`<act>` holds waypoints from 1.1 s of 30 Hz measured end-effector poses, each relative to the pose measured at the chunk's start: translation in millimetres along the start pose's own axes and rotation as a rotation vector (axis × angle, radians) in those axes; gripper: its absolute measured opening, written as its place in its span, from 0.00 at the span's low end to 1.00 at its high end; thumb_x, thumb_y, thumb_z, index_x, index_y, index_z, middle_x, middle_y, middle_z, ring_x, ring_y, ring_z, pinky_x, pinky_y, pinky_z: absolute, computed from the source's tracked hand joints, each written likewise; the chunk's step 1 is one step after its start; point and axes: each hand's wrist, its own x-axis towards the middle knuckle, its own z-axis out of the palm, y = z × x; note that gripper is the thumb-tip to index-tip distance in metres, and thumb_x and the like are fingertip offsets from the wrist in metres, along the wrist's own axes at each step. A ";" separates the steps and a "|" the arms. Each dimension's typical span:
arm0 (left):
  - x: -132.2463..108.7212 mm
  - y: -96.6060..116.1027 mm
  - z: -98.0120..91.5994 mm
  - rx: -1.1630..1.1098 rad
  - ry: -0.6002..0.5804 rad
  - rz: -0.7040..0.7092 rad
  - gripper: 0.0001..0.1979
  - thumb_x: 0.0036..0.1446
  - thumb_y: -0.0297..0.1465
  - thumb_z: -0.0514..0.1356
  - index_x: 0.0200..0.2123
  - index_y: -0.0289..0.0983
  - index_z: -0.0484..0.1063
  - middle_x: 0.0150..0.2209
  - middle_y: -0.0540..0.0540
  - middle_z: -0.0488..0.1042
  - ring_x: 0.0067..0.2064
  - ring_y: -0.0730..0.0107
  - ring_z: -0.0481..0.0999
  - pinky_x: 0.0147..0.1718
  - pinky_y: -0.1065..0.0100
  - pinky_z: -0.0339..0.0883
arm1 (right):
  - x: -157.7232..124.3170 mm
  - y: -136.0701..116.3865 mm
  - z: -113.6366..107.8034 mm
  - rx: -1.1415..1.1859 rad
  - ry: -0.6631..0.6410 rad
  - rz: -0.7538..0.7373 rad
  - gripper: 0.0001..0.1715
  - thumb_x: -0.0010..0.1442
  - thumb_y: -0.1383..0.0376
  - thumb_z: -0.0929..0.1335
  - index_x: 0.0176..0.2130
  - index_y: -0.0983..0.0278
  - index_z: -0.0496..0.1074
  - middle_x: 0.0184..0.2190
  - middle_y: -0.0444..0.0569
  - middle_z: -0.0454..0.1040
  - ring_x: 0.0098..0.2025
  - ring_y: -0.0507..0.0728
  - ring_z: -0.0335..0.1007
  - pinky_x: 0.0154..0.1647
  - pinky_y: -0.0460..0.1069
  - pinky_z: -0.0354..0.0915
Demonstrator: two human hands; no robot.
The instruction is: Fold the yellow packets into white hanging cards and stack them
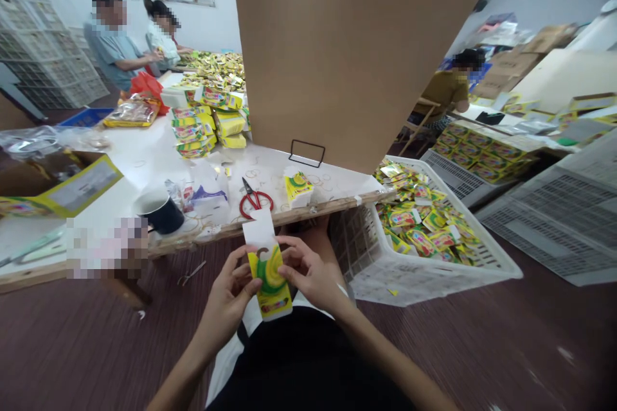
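Observation:
Above my lap, a yellow and green printed carton (270,279) with a white flap standing up at its top is held between both hands. My left hand (236,282) pinches its left edge with thumb and fingers. On the opposite edge, my right hand (306,270) has its thumb on the printed face and its fingers behind. Just beyond the carton, red-handled scissors (257,200) lie on the white table. A small stack of similar printed cartons (297,189) sits at the table's edge, to the right of the scissors.
A tall brown cardboard sheet (337,64) rises behind the table (144,173). To my right stands a white plastic crate (434,276) full of small yellow cartons. A dark mug (164,213) and bundled cartons (193,131) are on the left. Co-workers (116,45) work farther back.

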 end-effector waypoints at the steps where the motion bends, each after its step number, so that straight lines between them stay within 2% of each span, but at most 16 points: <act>1: -0.4 -1.4 -0.5 -0.002 -0.038 -0.009 0.20 0.57 0.30 0.60 0.50 0.42 0.56 0.46 0.43 0.74 0.49 0.59 0.74 0.44 0.64 0.68 | -0.3 -3.4 -3.3 -0.032 -0.015 0.011 0.21 0.59 0.63 0.67 0.51 0.62 0.64 0.33 0.45 0.73 0.34 0.51 0.68 0.34 0.45 0.63; 4: -1.6 -5.6 -0.5 -0.025 -0.132 -0.043 0.19 0.57 0.29 0.59 0.49 0.42 0.55 0.45 0.43 0.74 0.47 0.59 0.75 0.42 0.64 0.68 | -1.2 -11.2 -9.4 -0.174 -0.016 0.027 0.08 0.60 0.63 0.65 0.39 0.64 0.69 0.29 0.44 0.71 0.31 0.51 0.66 0.31 0.45 0.61; 7: -2.5 -5.7 0.1 -0.070 -0.150 -0.076 0.30 0.57 0.29 0.60 0.57 0.46 0.45 0.47 0.42 0.74 0.46 0.59 0.76 0.41 0.62 0.69 | -2.6 -11.3 -8.9 -0.257 0.033 -0.025 0.08 0.60 0.64 0.64 0.31 0.65 0.69 0.29 0.46 0.71 0.33 0.52 0.66 0.36 0.46 0.62; 9: -2.2 -3.8 0.2 -0.079 -0.175 -0.106 0.34 0.57 0.29 0.60 0.59 0.46 0.43 0.48 0.41 0.73 0.45 0.58 0.76 0.41 0.61 0.69 | -3.5 -7.2 -6.6 -0.211 0.089 -0.042 0.06 0.59 0.65 0.65 0.37 0.64 0.69 0.32 0.46 0.72 0.35 0.52 0.67 0.37 0.46 0.63; 11: -1.4 -1.8 0.0 -0.067 -0.193 -0.127 0.30 0.56 0.29 0.60 0.58 0.43 0.48 0.48 0.40 0.73 0.45 0.57 0.76 0.41 0.61 0.69 | -3.8 -2.5 -5.3 -0.121 0.144 -0.042 0.15 0.60 0.64 0.66 0.48 0.62 0.65 0.35 0.47 0.73 0.35 0.52 0.69 0.36 0.46 0.64; 12: -0.9 -1.2 0.0 -0.056 -0.183 -0.127 0.27 0.56 0.30 0.61 0.56 0.42 0.51 0.48 0.40 0.74 0.45 0.57 0.77 0.41 0.61 0.70 | -3.5 -0.9 -5.6 -0.099 0.165 -0.055 0.17 0.60 0.63 0.66 0.50 0.62 0.65 0.37 0.48 0.73 0.36 0.53 0.69 0.38 0.47 0.65; 15: -0.2 -1.2 0.8 -0.004 -0.103 -0.104 0.23 0.55 0.30 0.61 0.52 0.41 0.56 0.46 0.42 0.75 0.43 0.58 0.77 0.39 0.62 0.70 | -1.7 -0.8 -9.6 -0.162 0.178 -0.120 0.14 0.62 0.59 0.63 0.42 0.64 0.73 0.39 0.51 0.72 0.42 0.55 0.68 0.43 0.49 0.64; 17: -0.9 -2.6 2.0 0.038 -0.060 -0.094 0.23 0.55 0.31 0.61 0.52 0.41 0.57 0.45 0.42 0.75 0.42 0.60 0.78 0.39 0.64 0.70 | -0.7 -3.3 -11.8 -0.192 0.116 -0.049 0.16 0.62 0.58 0.63 0.39 0.65 0.75 0.35 0.50 0.72 0.38 0.54 0.68 0.39 0.48 0.64; 19: -1.8 -4.9 3.5 0.060 -0.053 -0.093 0.23 0.56 0.31 0.60 0.53 0.41 0.57 0.47 0.42 0.75 0.44 0.60 0.77 0.40 0.64 0.70 | -0.1 -5.7 -11.5 -0.194 0.027 0.082 0.16 0.58 0.60 0.66 0.45 0.64 0.73 0.32 0.47 0.73 0.31 0.52 0.67 0.32 0.45 0.63; 21: -2.3 -7.4 4.5 0.058 -0.077 -0.089 0.23 0.57 0.31 0.59 0.55 0.41 0.56 0.49 0.42 0.74 0.48 0.60 0.75 0.44 0.63 0.69 | 0.5 -6.7 -8.5 -0.255 -0.001 0.162 0.21 0.54 0.64 0.69 0.48 0.64 0.70 0.30 0.44 0.73 0.28 0.50 0.65 0.28 0.44 0.60; 25: -1.5 -10.7 3.5 0.025 -0.100 -0.073 0.25 0.58 0.31 0.58 0.57 0.41 0.55 0.53 0.40 0.70 0.53 0.59 0.71 0.50 0.61 0.66 | 2.7 -5.8 -1.7 -0.448 0.101 0.174 0.17 0.52 0.68 0.68 0.44 0.64 0.68 0.21 0.38 0.66 0.23 0.49 0.61 0.24 0.42 0.55; 27: -1.0 -10.8 3.0 -0.009 -0.089 -0.078 0.26 0.57 0.31 0.59 0.57 0.41 0.55 0.54 0.39 0.70 0.53 0.57 0.71 0.49 0.60 0.67 | 3.3 -4.7 0.3 -0.473 0.097 0.170 0.18 0.51 0.68 0.68 0.44 0.64 0.66 0.18 0.35 0.62 0.20 0.48 0.58 0.23 0.42 0.52; 30: -0.9 -10.2 4.6 -0.045 -0.074 -0.091 0.27 0.55 0.31 0.61 0.56 0.40 0.55 0.52 0.38 0.72 0.52 0.55 0.72 0.47 0.59 0.69 | 3.1 -1.9 3.2 -0.507 0.055 0.174 0.21 0.50 0.67 0.69 0.45 0.62 0.63 0.18 0.35 0.61 0.19 0.48 0.57 0.22 0.42 0.50; 33: -1.1 -9.2 7.0 -0.026 -0.055 -0.101 0.27 0.54 0.31 0.62 0.56 0.39 0.56 0.50 0.38 0.73 0.51 0.55 0.73 0.46 0.60 0.69 | 3.3 1.8 6.1 -0.623 0.089 0.190 0.22 0.49 0.67 0.70 0.45 0.61 0.64 0.19 0.36 0.63 0.21 0.49 0.59 0.23 0.43 0.49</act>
